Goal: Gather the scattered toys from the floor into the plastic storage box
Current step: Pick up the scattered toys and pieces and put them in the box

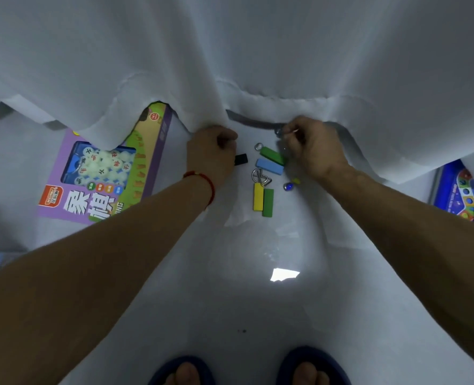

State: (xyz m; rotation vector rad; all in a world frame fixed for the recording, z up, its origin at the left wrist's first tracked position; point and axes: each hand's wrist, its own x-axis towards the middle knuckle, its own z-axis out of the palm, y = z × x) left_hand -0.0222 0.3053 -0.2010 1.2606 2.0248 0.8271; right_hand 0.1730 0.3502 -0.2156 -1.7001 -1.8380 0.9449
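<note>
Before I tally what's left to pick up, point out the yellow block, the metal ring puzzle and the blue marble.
yellow block point(258, 197): head view, middle of its top face.
metal ring puzzle point(260, 176): head view, wire loops.
blue marble point(288, 186): head view, its centre.

A white curtain point(258, 51) hangs across the upper part of the view, its wavy hem brushing the pale glossy floor point(230, 301). On the left lies a purple game box point(147, 162) with a clear window showing white round pieces — the curtain covers its top edge. At the far right a blue game board point(463, 195) peeks from under the cloth. Two dark blue slippers point(310, 362) show at the bottom edge — toes visible
</note>
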